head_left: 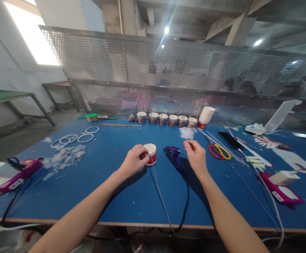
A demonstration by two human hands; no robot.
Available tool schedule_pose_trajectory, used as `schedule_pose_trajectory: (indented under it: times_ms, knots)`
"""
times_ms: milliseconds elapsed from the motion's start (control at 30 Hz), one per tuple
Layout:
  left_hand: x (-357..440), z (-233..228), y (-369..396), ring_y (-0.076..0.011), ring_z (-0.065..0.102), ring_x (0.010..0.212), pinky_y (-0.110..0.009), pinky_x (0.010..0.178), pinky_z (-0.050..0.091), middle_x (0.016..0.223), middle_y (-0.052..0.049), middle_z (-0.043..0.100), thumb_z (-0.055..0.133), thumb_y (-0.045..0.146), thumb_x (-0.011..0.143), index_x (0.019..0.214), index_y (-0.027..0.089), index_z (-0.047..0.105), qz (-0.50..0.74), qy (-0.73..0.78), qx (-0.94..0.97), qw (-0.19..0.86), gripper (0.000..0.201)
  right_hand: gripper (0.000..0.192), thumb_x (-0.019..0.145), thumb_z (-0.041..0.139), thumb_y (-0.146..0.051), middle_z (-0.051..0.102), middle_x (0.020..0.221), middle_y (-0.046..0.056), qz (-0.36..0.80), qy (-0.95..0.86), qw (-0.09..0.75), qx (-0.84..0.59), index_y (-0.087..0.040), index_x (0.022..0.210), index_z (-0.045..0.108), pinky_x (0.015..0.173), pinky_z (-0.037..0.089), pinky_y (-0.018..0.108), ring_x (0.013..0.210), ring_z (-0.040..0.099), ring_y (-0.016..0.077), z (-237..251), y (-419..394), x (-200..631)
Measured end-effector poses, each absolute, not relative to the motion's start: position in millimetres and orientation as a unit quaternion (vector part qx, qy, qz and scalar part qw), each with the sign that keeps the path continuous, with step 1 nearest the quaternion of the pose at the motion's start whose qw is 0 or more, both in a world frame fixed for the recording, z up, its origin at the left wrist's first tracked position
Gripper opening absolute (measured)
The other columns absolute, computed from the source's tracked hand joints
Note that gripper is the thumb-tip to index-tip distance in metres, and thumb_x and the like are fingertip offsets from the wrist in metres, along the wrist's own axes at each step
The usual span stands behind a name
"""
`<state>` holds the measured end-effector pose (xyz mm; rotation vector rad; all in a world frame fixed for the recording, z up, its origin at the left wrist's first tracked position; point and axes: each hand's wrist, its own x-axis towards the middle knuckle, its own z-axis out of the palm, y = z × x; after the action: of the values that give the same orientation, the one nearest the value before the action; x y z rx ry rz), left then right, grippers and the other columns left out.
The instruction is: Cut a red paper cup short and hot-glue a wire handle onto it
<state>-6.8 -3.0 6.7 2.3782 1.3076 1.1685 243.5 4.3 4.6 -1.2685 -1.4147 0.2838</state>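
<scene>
A small red and white paper cup [152, 158] stands on the blue tabletop. My left hand [135, 158] is closed at its left side, fingers on the wall and rim. A thin grey cord [158, 188] runs from the cup's front, by my left fingertips, down over the table's front edge. My right hand [196, 158] hovers to the right with thumb and fingers pinched together; whether anything small is between them cannot be seen. Between the hands lies a blue hot glue gun [173, 152], its nozzle towards the cup.
Several cord-wrapped cups [173, 120] line the back beside stacked paper cups [206, 117]. Scissors [222, 151] and a phone [230, 140] lie right. White rings [85, 137] and scraps [65, 156] lie left. Purple power strips [280, 191] sit at both sides. A perforated metal screen [131, 66] stands behind.
</scene>
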Motion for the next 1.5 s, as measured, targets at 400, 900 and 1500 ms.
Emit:
schedule_pose_trajectory:
  times_ms: [400, 900, 1500]
  knots:
    - [-8, 10, -4, -0.0125, 0.050, 0.059, -0.024, 0.058, 0.040, 0.062, 0.001, 0.053, 0.048, 0.016, 0.078, 0.063, 0.019, 0.057, 0.403, 0.448, 0.794, 0.082, 0.018, 0.053, 0.081, 0.047, -0.064, 0.056, 0.048, 0.002, 0.215, -0.632, 0.520, -0.533, -0.020, 0.051, 0.055, 0.047, 0.039, 0.027, 0.043, 0.050, 0.0144, 11, 10, 253]
    - [3, 5, -19, -0.0152, 0.051, 0.065, -0.025, 0.060, 0.042, 0.066, -0.001, 0.056, 0.049, 0.015, 0.082, 0.067, 0.020, 0.059, 0.391, 0.401, 0.828, 0.018, 0.018, 0.012, 0.084, 0.063, -0.028, 0.068, 0.073, 0.001, 0.005, -0.769, 0.444, -0.460, -0.021, 0.074, 0.064, 0.054, 0.035, 0.026, 0.060, 0.062, 0.0161, -25, -36, 168]
    - [2, 16, -19, -0.0138, 0.050, 0.063, -0.024, 0.061, 0.040, 0.064, 0.000, 0.053, 0.049, 0.018, 0.077, 0.061, 0.020, 0.056, 0.431, 0.457, 0.775, 0.076, 0.018, 0.027, 0.068, 0.059, -0.017, 0.063, 0.104, 0.012, 0.125, -0.785, 0.179, -0.580, -0.016, 0.094, 0.063, 0.070, 0.040, 0.033, 0.088, 0.061, 0.0282, -9, -18, 207]
